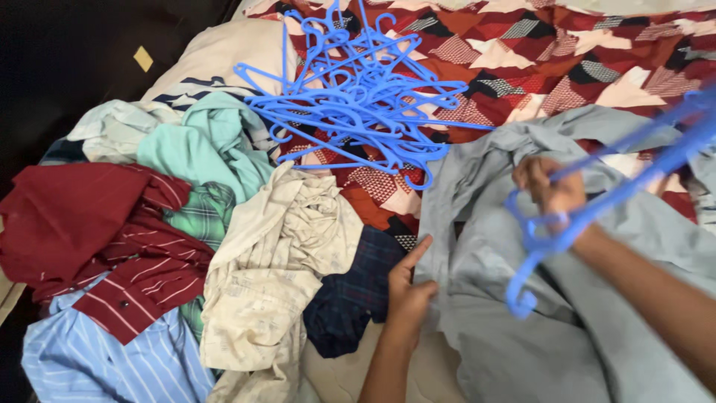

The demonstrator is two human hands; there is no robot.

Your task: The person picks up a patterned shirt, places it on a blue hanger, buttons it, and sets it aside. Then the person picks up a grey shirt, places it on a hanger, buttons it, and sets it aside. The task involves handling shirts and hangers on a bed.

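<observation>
Far left: maroon shirt (82, 224) lies crumpled over a blue striped shirt (97, 362), w/ a teal shirt (209, 145) and green plaid shirt (198, 216) bunched behind. All loose, unfolded, overlapping, heaped rather than laid out.

Centre-left: cream shirt (276, 276) draped down the near side of the heap, partly covering a navy check shirt (350, 298).

Centre, far: hanger pile (358, 97), blue plastic, tangled, lying on the patterned bedsheet (567, 60) well apart from the heap, within arm's reach of both hands.

Centre, near: left hand (409, 287) closed on the left edge of the grey shirt (537, 328), thumb up, fingers tucked under the cloth. Appears to pin and tension the fabric so it stays flat.

Right: grey shirt spread across the bed's right side, near the wearer. Right hand (550, 190) over the shirt's upper part, fingers curled shut round a blue hanger (597, 209); hook end hangs toward the near side, arm of hanger runs up to the far right, blurred. Whether the hanger is already inside the shirt: can't tell.
</observation>
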